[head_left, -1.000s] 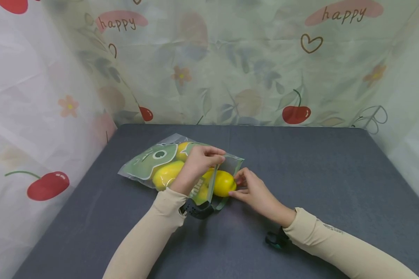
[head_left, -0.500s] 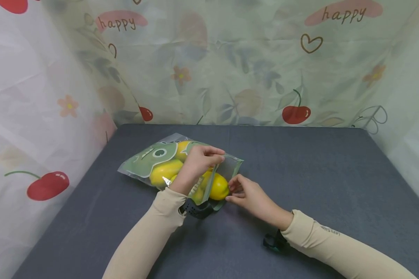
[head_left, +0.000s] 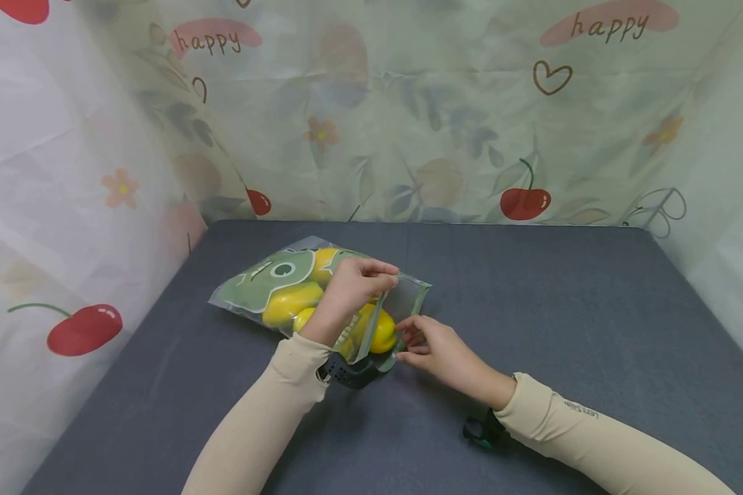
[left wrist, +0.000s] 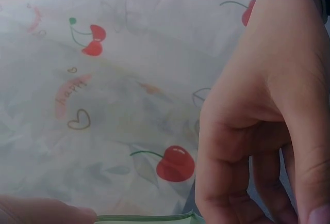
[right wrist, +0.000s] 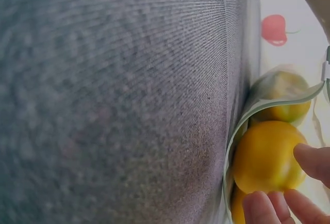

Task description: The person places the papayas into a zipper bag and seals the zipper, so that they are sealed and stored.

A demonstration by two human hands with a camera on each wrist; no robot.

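Observation:
A clear zip bag (head_left: 241, 292) with a green printed face lies on the dark table, several yellow fruits inside. My left hand (head_left: 347, 295) reaches over it and pinches the upper edge of its mouth between thumb and fingers. Just within the mouth sits a smooth yellow fruit (head_left: 384, 333), its kind unclear. Right beside its outer end is my right hand (head_left: 448, 354), fingers loosely bent, fingertips at the fruit and not wrapped round it. In the right wrist view, that fruit (right wrist: 268, 157) shows behind the green bag rim, with the fingertips in front. My left forearm hides part of the bag.
The dark grey tabletop (head_left: 563, 309) reaches back to a printed curtain (head_left: 396, 151). Black wrist devices (head_left: 353, 371) are worn on both wrists. A thin looped cord (head_left: 662, 210) hangs at the back right corner.
The yellow fruit at the mouth has moved left, deeper into the bag, and my right hand has followed it. The fruits inside have shifted slightly. My left hand has stayed at the bag's edge.

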